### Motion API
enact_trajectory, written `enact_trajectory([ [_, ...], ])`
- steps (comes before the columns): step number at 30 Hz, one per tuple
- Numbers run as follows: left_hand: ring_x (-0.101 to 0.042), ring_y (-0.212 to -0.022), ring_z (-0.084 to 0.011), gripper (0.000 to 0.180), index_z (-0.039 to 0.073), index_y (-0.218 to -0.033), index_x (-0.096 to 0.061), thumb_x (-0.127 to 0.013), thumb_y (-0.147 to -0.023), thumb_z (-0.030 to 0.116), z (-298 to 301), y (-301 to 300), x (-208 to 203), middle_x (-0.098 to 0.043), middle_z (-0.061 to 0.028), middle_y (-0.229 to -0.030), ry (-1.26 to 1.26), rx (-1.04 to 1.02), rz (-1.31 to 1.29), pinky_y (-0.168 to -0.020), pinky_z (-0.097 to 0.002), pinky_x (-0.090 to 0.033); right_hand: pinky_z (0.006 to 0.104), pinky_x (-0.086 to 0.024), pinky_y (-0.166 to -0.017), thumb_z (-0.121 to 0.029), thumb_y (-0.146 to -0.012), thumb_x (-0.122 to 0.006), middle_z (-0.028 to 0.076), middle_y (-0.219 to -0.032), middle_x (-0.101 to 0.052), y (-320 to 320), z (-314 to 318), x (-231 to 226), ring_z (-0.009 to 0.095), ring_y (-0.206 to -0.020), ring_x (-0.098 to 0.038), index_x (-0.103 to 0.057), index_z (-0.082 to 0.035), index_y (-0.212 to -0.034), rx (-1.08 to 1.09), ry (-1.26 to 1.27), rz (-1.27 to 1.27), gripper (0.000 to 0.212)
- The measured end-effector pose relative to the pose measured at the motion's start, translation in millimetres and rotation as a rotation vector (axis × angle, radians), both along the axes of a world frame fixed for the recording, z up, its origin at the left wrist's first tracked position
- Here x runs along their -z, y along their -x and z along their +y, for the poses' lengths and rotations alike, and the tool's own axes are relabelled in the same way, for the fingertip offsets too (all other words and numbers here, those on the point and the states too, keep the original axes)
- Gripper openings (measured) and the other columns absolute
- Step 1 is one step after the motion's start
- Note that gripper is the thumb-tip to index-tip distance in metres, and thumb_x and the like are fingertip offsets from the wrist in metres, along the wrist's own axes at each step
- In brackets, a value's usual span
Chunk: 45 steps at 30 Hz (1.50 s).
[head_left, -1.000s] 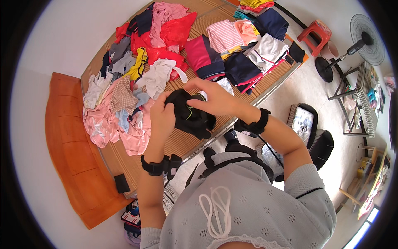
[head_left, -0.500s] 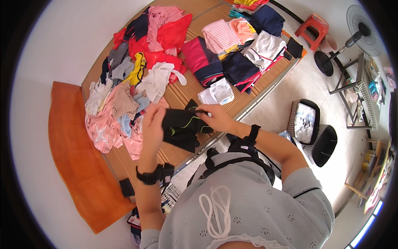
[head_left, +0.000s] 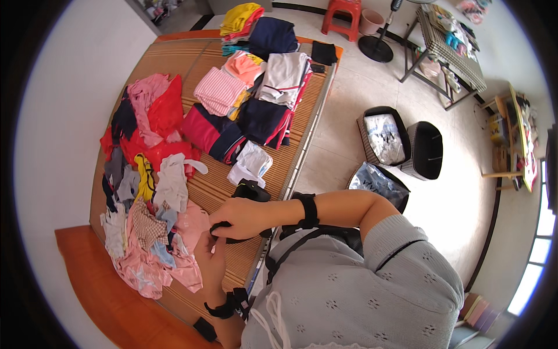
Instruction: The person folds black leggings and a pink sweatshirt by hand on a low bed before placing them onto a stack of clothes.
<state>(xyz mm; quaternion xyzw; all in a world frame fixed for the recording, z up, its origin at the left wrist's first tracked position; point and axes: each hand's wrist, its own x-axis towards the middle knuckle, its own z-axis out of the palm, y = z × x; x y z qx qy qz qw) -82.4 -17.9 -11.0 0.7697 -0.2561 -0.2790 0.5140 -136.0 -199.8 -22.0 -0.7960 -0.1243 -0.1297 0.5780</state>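
A black garment (head_left: 253,190) lies over the near edge of the mat-covered bed, mostly hidden under my right hand (head_left: 247,217). That hand is closed on it, and a dark bit of the cloth sticks out at the fingertips. Just below, my left hand (head_left: 210,256) is close to the cloth with thumb and fingers apart. To its left spreads a heap of loose clothes, with a pink garment (head_left: 142,273), a checked beige piece (head_left: 150,228) and a white one (head_left: 171,183). A small folded white stack (head_left: 252,163) sits beyond my right hand.
Folded clothes, among them pink striped ones (head_left: 220,92) and navy ones (head_left: 272,36), stand farther back on the bed mat (head_left: 174,55). An orange headboard (head_left: 110,291) borders the left. On the floor at right are baskets (head_left: 425,151), a red stool (head_left: 342,18) and a fan base (head_left: 376,49).
My view has turned to the right. The black garment, spread between both hands before, is now bunched under my right hand, which has crossed left toward my left hand.
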Motion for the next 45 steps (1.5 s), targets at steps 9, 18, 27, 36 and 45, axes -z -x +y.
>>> enact_trajectory([
  [9,-0.046,-0.080,-0.0092,0.014,-0.001,-0.096,-0.051,-0.043,-0.093,0.011,-27,-10,-6,-0.051,-0.0032,-0.087,0.103,-0.058,-0.249,-0.075,-0.0216,-0.039,0.0414,-0.046,-0.072,-0.022,-0.072,-0.062,0.020,-0.086,-0.061,29,-42,45,0.036,-0.082,-0.058,-0.057,-0.001,-0.093,0.024,0.055,0.248,0.030],
  [18,-0.043,-0.073,-0.0085,0.014,0.000,-0.087,-0.051,-0.046,-0.092,0.012,-41,-16,-41,-0.049,-0.0011,-0.077,-0.093,0.113,-0.241,-0.068,-0.0202,-0.036,0.0425,-0.046,-0.067,-0.006,-0.068,-0.057,0.018,-0.080,-0.059,63,-58,106,0.037,-0.081,-0.057,-0.054,-0.002,-0.089,0.303,0.155,0.341,0.022],
  [27,-0.043,-0.068,-0.0078,0.018,0.001,-0.082,-0.049,-0.065,-0.078,0.007,-39,9,-47,-0.048,0.0008,-0.073,-0.264,0.180,-0.187,-0.061,-0.0212,-0.037,0.0408,-0.039,-0.070,-0.003,-0.060,-0.059,0.012,-0.086,-0.047,39,-71,118,0.032,-0.083,-0.050,-0.052,-0.008,-0.086,1.002,0.269,0.005,0.028],
  [36,-0.047,-0.062,-0.0060,0.014,-0.004,-0.084,-0.058,-0.066,-0.077,0.005,-18,-7,-57,-0.054,-0.0019,-0.065,-0.203,-0.020,-0.220,-0.055,-0.0214,-0.039,0.0260,-0.048,-0.050,-0.018,-0.080,-0.060,0.009,-0.064,-0.061,24,-102,87,0.012,-0.052,-0.059,-0.060,-0.001,-0.083,0.416,-0.579,0.672,0.018],
  [45,-0.058,-0.066,-0.0290,0.015,-0.001,-0.084,-0.062,-0.067,-0.073,0.008,35,21,-48,-0.060,-0.0144,-0.075,-0.098,-0.080,-0.336,-0.060,-0.0326,-0.046,0.0299,-0.049,-0.071,-0.005,-0.074,-0.060,0.012,-0.112,-0.057,-38,6,138,0.017,-0.093,-0.055,-0.052,-0.008,-0.118,-0.240,-0.390,0.852,0.045],
])
